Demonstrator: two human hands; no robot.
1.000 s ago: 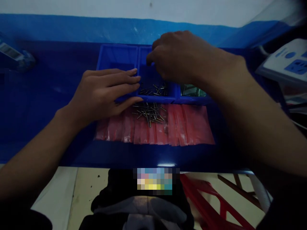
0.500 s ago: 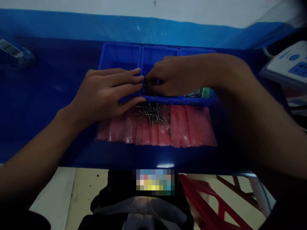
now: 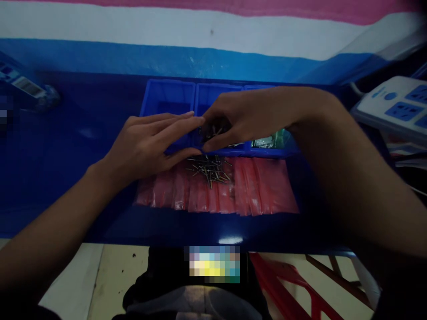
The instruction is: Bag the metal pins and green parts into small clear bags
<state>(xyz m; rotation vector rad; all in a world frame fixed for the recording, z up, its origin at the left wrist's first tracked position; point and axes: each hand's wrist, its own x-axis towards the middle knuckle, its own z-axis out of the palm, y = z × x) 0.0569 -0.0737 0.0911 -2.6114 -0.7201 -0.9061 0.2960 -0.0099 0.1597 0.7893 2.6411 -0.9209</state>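
My right hand [image 3: 230, 118] reaches into the middle blue bin [image 3: 218, 92], thumb apart from its curled fingers. Blind rivets [image 3: 216, 131] show in the gap between them, with nothing visibly gripped. With its fingers stretched out, my left hand [image 3: 151, 138] lies over the front of the left bin [image 3: 170, 94], its fingertips meeting the right hand at the divider. Just in front of the bins, a loose pile of rivets [image 3: 211, 172] rests on a row of overlapping pink plastic bags [image 3: 271, 184].
The right bin [image 3: 258, 151] holds clear and green packets [image 3: 271, 139]. A white power strip [image 3: 393, 100] stands at the table's right. At the far left lies a blue package with a barcode [image 3: 28, 86]. Below the table edge is a red stool [image 3: 293, 284].
The camera view has tilted up, so things sit lower. My right thumb has moved away from the fingers, uncovering rivets in the middle bin. My left hand stays at the bin edge.
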